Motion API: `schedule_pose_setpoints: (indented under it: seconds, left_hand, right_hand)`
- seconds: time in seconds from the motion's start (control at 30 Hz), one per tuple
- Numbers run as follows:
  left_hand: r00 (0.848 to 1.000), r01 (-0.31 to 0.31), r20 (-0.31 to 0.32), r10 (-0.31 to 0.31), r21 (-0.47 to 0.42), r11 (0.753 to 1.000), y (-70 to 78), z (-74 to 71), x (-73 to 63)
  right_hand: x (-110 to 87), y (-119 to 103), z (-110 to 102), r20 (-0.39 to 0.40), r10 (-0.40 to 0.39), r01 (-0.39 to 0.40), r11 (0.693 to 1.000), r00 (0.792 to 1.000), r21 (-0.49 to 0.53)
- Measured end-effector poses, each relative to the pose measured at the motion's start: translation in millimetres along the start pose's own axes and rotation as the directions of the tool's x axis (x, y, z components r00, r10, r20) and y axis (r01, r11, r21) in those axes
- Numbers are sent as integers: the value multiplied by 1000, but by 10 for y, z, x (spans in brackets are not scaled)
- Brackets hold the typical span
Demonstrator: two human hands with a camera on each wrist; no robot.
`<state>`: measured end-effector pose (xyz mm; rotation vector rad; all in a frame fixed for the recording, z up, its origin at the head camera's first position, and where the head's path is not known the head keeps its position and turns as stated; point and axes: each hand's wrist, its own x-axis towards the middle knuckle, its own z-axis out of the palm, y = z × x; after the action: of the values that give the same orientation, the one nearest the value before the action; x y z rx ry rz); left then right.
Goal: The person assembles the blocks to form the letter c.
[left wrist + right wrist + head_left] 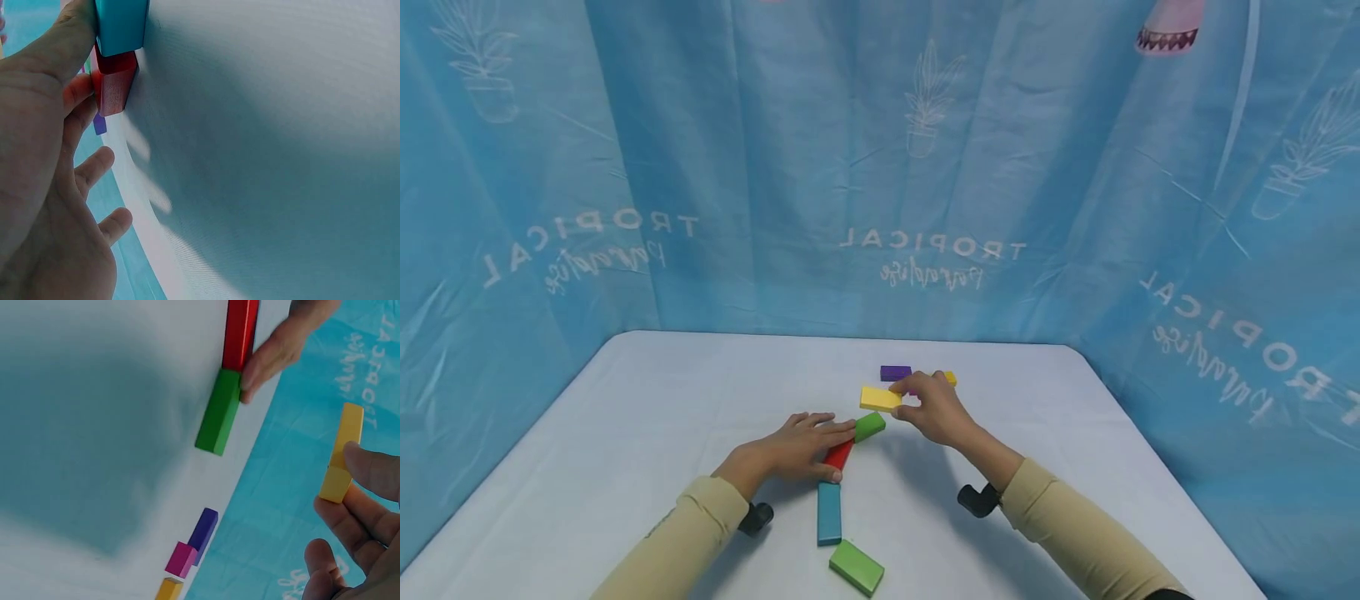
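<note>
My right hand (934, 408) pinches a yellow block (880, 399) between thumb and fingers, held above the white table. In the right wrist view, the yellow block (342, 453) stands clear of the other blocks. My left hand (801, 446) rests against a red block (838, 454), fingers extended, thumb near its lower end. The fingertips lie by the joint between the red block and a green block (869, 427). A blue block (829, 514) lies below the red one, and the left wrist view shows the thumb beside this blue block (120, 25).
A light green block (857, 567) lies slantwise at the near end of the row. Further back are a purple block (896, 373), a magenta block (180, 559) and another yellow block (951, 378). Blue printed curtains (880, 192) enclose the white table (700, 375).
</note>
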<state>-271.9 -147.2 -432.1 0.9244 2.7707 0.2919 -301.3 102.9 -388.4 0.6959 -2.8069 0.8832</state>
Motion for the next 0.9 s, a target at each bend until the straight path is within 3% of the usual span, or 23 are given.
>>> schedule_pose_setpoints:
  seconds: [0.3,0.5,0.9]
  left_hand:
    - [1000,25,11,-25,-5,1000,12,12,6]
    - [1000,10,-4,-10,-5,1000,-5,25,13]
    - [1000,-14,-19,13,-27,1000,-31,34,4]
  right_hand:
    - [-587,1,-33,41,64,-67,995,997,75]
    - [-991,4,-30,123,91,-104,990,988,99]
    - [-1556,3,34,282,52,-99,983,958,153]
